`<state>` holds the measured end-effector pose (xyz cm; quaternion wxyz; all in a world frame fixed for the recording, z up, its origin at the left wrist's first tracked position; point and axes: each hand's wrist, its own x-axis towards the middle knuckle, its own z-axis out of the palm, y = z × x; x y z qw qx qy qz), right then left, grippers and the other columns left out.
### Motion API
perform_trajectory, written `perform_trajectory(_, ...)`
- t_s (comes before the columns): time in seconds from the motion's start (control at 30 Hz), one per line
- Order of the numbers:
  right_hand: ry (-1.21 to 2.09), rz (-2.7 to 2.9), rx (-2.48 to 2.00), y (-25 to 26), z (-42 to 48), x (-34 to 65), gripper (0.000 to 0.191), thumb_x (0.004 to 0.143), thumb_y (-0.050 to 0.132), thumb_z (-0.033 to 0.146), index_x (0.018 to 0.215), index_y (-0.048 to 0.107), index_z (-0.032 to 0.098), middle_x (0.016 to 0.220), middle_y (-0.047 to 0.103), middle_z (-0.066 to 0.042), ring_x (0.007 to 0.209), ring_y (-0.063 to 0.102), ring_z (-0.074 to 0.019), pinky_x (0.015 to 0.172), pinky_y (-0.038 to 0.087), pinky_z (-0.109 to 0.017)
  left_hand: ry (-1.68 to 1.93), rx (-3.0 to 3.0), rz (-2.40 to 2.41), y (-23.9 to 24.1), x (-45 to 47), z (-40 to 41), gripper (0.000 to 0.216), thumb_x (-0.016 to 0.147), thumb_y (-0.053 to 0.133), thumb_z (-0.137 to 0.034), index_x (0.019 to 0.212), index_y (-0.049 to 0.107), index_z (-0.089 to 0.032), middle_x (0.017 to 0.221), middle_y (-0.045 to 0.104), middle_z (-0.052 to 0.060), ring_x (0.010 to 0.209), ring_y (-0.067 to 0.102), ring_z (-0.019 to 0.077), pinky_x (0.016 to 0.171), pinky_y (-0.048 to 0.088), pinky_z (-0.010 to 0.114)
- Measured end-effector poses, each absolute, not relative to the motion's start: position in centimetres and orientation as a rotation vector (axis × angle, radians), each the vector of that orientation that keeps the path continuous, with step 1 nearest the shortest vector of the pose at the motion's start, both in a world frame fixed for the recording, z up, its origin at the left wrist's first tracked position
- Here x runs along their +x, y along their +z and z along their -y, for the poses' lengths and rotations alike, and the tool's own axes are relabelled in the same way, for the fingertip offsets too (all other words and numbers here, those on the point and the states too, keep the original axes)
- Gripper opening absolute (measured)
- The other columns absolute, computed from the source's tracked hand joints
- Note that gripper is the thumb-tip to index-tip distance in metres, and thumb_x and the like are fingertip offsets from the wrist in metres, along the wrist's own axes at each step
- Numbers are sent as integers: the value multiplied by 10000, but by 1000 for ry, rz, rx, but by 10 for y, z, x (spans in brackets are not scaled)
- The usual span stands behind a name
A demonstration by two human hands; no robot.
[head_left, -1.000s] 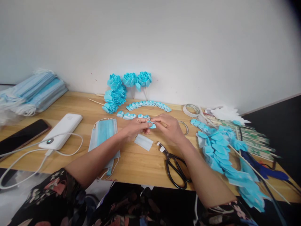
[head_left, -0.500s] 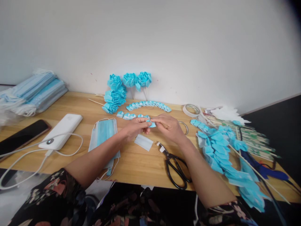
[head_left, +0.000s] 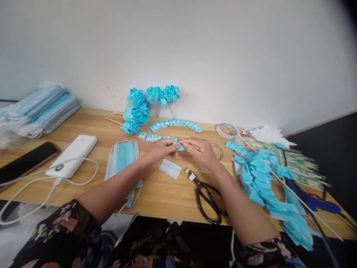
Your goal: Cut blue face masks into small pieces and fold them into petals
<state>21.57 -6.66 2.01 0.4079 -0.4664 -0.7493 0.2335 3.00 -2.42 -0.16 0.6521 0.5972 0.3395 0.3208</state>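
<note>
A small fabric petal (head_left: 180, 147), pale blue, soft and folded to a point, is being pinched between the fingertips of the left hand (head_left: 160, 150) and the right hand (head_left: 202, 150), which are being held together just above the grained wooden table (head_left: 167, 201). A flat white fabric rectangle (head_left: 170, 168) is being left just beside them, with black-handled scissors (head_left: 208, 199) near the right wrist and a pleated blue surgical mask (head_left: 124, 158) beside the left forearm.
</note>
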Motion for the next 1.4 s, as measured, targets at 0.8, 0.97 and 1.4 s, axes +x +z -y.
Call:
perform_trajectory(0.8, 812, 1660, -1225, 4, 59, 210, 350, 835, 583, 241, 1182, 623, 227, 771, 579, 18, 679, 543, -121, 627, 422, -249, 759, 1450, -851, 6, 30, 26, 438, 733, 638, -584, 688, 602, -149, 623, 617, 22, 600, 585, 128, 612, 463, 250)
perform_trajectory(0.97, 801, 1672, -1228, 5, 59, 210, 355, 834, 584, 243, 1187, 619, 223, 782, 584, 16, 688, 548, -121, 639, 429, -249, 779, 1415, -854, 5, 31, 25, 438, 676, 697, -572, 729, 597, -149, 611, 604, -1, 595, 578, 118, 609, 458, 240)
perform_trajectory(1.4, 849, 1557, -1216, 0, 57, 209, 357, 835, 615, 303, 1173, 669, 206, 840, 596, -3, 736, 560, -126, 687, 448, -258, 761, 1451, -855, 0, 33, 27, 376, 695, 703, -495, 671, 565, -146, 614, 604, 2, 548, 530, 90, 565, 421, 228)
